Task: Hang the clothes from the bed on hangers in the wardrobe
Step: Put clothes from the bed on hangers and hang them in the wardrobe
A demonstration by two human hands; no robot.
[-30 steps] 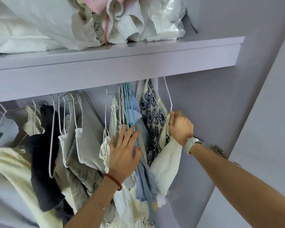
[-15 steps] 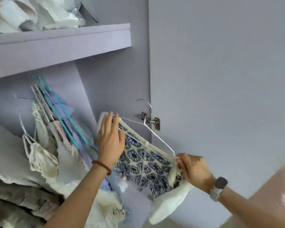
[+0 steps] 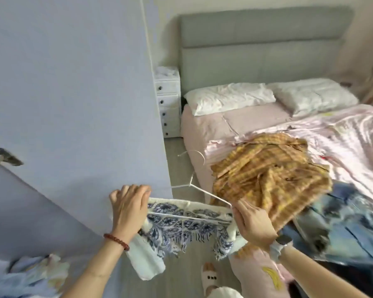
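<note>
A: Where is the garment?

B: The blue-and-white patterned garment (image 3: 187,229) is draped over the bottom bar of a white wire hanger (image 3: 194,186), held level at about six o'clock in the view, over the floor between the wardrobe door (image 3: 73,93) and the bed (image 3: 246,123). A cream part hangs off the end at seven o'clock.

A: What might go wrong?

B: I judge the cloth sits loosely on the bar; if the hanger tips, it could slide off toward the floor. The hook points to twelve o'clock, close to the yellow plaid garment (image 3: 267,175) on the bed at two o'clock, and could snag it.

A: And the hands?

B: The left hand (image 3: 128,209) lies palm-down over the end at nine o'clock, fingers curled over the cloth and bar. The right hand (image 3: 254,224) pinches the wire corner at three o'clock between thumb and fingers, wrist bent inward. Both forearms reach up from five and seven o'clock.

A: Anything else?

B: Blue denim (image 3: 342,222) lies on the bed at four o'clock, pillows (image 3: 228,97) at one.
</note>
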